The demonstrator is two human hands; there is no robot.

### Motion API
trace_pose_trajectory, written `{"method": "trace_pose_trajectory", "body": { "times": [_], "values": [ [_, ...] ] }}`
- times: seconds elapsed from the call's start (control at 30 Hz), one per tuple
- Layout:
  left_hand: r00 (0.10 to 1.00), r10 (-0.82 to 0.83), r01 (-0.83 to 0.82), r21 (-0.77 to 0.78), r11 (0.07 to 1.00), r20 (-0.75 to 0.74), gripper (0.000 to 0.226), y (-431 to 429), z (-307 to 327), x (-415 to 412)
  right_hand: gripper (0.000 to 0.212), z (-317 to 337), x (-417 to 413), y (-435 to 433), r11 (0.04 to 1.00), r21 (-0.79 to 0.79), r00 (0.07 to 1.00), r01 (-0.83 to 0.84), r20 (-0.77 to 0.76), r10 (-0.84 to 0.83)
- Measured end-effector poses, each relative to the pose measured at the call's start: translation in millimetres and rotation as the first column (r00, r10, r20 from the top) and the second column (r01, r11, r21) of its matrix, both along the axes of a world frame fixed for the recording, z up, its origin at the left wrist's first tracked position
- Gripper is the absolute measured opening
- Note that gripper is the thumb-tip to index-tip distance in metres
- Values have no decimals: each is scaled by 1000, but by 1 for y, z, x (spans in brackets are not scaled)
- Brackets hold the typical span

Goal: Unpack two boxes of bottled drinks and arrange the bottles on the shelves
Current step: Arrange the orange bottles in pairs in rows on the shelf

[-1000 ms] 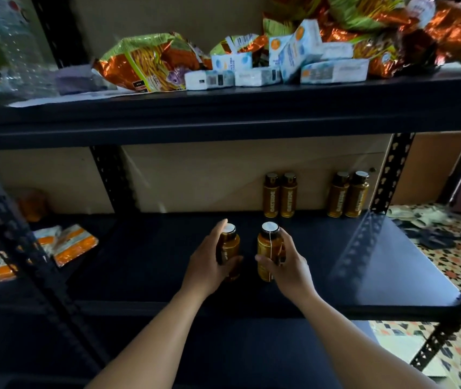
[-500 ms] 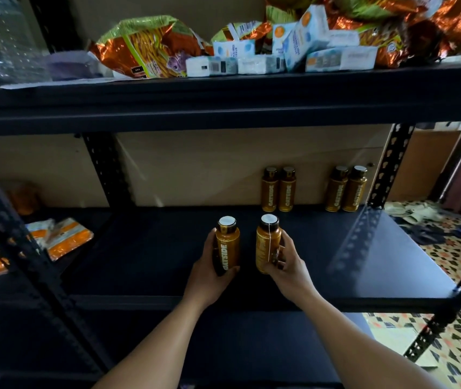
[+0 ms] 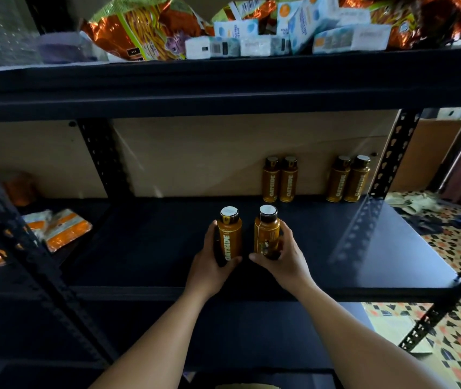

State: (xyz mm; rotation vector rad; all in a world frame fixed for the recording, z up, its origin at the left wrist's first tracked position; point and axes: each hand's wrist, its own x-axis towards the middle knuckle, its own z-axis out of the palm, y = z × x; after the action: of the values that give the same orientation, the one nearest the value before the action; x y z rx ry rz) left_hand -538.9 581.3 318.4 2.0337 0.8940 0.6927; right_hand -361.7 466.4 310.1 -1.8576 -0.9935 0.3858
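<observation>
Dark shelving fills the view, and at the front of the middle shelf (image 3: 378,248), well short of four back-row bottles (image 3: 288,181), the left hand (image 3: 209,272) grips the left bottle (image 3: 229,238) and the right hand (image 3: 289,262) the right bottle (image 3: 267,231), close enough that a hasty set-down could knock them over.

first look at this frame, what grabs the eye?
Centre: the left hand and right hand grip the left bottle and right bottle, amber and upright, at the front of the dark middle shelf. Behind, matching bottles stand by the back panel: an inner pair and an outer pair. Up top, shiny orange snack bags and pale cartons crowd the upper shelf.
</observation>
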Motion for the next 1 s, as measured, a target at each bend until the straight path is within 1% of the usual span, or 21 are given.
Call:
{"method": "trace_pose_trajectory", "body": {
  "times": [0.07,0.17,0.23,0.37,0.43,0.5,0.57,0.63,0.67,0.83,0.9,1.0],
  "values": [
    [1000,-2,2,-6,1000,-7,104,0,0,-1,108,-1,2,-5,1000,18,1000,-22,-18,22],
    [1000,-3,3,-13,1000,-11,103,-1,0,-2,98,-4,8,-11,998,66,996,-26,-86,31],
    [1000,-2,2,-14,1000,-12,102,-1,1,-3,92,-2,9,-13,997,67,992,-38,-115,46],
    [1000,-15,15,-10,1000,-20,102,0,2,-3,85,-1,7,-10,994,22,991,-106,-81,107],
    [1000,-20,20,-10,1000,-20,102,0,3,-3,86,-1,8,-8,994,-2,991,-108,-74,108],
    [999,-22,22,-8,1000,-24,102,0,3,-3,91,-1,7,-5,997,-23,994,-75,-80,73],
    [999,-23,23,-10,1000,-29,102,0,2,-3,99,0,4,-3,998,-37,996,-50,-70,47],
    [999,-21,21,-8,1000,-30,101,0,2,-3,109,1,2,-3,997,-37,996,-61,-69,58],
    [999,-19,18,-6,1000,-31,101,1,2,-3,110,1,3,-3,997,-36,995,-73,-66,71],
    [999,-22,21,-10,1000,-35,102,0,3,-4,95,3,8,-5,984,-85,987,-156,-58,151],
    [999,-22,22,-15,1000,-36,102,0,4,-4,90,3,5,-3,986,-92,990,-140,-45,137],
    [999,-23,22,-17,1000,-36,103,-2,6,-4,93,5,0,-3,994,-78,996,-81,-37,79]
  ]
}}
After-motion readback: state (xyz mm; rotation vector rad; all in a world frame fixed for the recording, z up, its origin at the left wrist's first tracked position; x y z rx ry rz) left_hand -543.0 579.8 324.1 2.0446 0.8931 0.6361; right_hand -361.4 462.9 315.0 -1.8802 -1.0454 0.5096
